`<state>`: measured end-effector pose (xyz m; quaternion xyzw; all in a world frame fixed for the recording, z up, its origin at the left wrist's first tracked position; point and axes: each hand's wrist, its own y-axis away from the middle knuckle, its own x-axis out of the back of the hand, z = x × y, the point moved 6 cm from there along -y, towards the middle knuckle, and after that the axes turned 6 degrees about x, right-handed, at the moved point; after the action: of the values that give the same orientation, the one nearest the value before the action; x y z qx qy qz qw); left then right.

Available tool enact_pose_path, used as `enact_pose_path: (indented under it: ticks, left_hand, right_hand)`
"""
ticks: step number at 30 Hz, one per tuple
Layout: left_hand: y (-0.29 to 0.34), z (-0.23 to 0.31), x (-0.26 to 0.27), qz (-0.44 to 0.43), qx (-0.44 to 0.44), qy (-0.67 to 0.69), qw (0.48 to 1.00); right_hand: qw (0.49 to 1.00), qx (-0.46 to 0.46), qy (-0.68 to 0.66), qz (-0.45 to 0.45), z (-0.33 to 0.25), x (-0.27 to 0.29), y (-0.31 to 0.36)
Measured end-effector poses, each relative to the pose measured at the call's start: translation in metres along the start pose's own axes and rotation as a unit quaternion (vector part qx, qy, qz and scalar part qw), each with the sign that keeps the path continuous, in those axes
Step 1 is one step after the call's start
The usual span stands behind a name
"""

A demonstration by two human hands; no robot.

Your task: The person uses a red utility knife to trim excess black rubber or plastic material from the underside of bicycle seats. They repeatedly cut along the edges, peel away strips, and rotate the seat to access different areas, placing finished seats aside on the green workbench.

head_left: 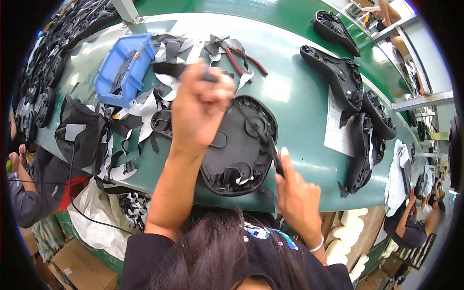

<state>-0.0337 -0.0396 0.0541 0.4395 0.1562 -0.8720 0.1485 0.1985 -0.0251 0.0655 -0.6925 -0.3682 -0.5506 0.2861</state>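
Black saddle shell on the green table

The black shell (pixel 239 145) lies underside up at the table (pixel 290 92) edge; left hand (pixel 198 108) fisted on a dark handle, right hand (pixel 295 188) gripping a thin tool (pixel 275 157); blue bin (pixel 123 67) (contents unclear).

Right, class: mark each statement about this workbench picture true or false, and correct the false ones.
1. The right hand holds a thin dark tool against the black moulded part. True.
2. The blue plastic bin sits at the table's right end. False: it is on the left.
3. The left hand is raised above the part. True.
4. The work surface is red. False: it is green.
5. Red-handled pliers lie beyond the part. True.
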Motion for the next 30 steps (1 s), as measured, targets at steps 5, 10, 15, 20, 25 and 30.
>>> enact_pose_path:
  ticks: [5, 10, 15, 20, 25, 30]
  left_hand:
    - [0.003, -0.008, -0.03, -0.078, -0.2, -0.864, 0.455]
    - [-0.017, 0.019, -0.008, 0.157, -0.256, -0.717, 0.629]
    - [-0.009, 0.009, 0.024, 0.173, 0.114, -0.307, 0.929]
    - [0.053, -0.001, 0.005, 0.093, 0.11, -0.397, 0.906]
    - [0.057, 0.051, 0.004, 0.009, -0.068, -0.309, 0.948]
    - [0.053, 0.157, 0.015, 0.043, -0.141, -0.035, 0.988]
  right_hand:
    - [0.998, 0.022, 0.053, -0.005, 0.016, 0.016, -0.047]
    - [0.995, 0.05, 0.084, 0.006, 0.003, 0.019, -0.029]
    - [0.989, 0.098, 0.107, -0.017, 0.02, 0.031, -0.056]
    - [0.96, 0.256, 0.079, -0.081, 0.042, 0.047, -0.103]
    - [0.947, 0.249, 0.145, -0.142, 0.036, 0.047, -0.086]
    - [0.967, 0.154, 0.144, -0.143, 0.052, 0.056, -0.025]
